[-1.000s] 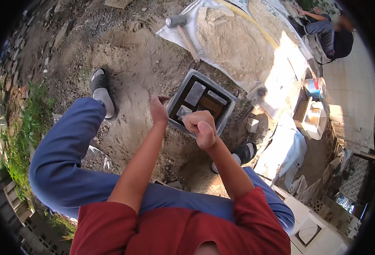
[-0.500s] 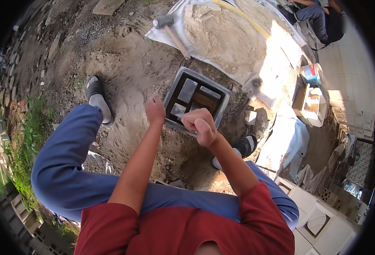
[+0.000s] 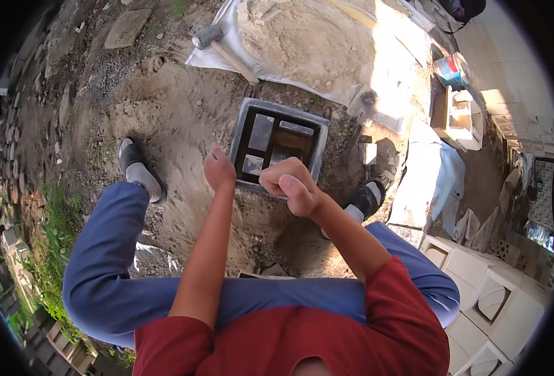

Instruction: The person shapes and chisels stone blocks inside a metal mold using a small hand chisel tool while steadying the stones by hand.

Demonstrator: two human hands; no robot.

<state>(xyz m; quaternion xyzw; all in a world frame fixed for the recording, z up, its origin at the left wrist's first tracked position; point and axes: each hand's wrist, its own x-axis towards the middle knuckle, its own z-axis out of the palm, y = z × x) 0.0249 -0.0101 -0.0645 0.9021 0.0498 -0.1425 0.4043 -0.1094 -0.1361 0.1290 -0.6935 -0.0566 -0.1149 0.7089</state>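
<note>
My left hand (image 3: 219, 169) is closed at the near left corner of a grey square box-shaped mould (image 3: 242, 125); whatever its fingers hold, if anything, is hidden. My right hand (image 3: 291, 187) is a fist above the mould's near edge, and its contents cannot be made out. Inside the mould lie a long grey block (image 3: 262, 132), a small grey block (image 3: 252, 165) and a narrow block (image 3: 296, 128) at the far right. Brown material fills the space beneath the narrow block, partly hidden by my right hand.
A mallet (image 3: 208, 37) rests on a white sheet beside a sand pile (image 3: 314, 50). At right are a bucket (image 3: 452, 70) and a pale box-like block (image 3: 466, 119). A small pale block (image 3: 368, 153) is near my right foot. Pale moulded blocks (image 3: 471, 282) line the lower right.
The view has turned and shifted, so the mould appears further left and more upright. My left hand has gone from partly open to closed. My right hand remains a fist.
</note>
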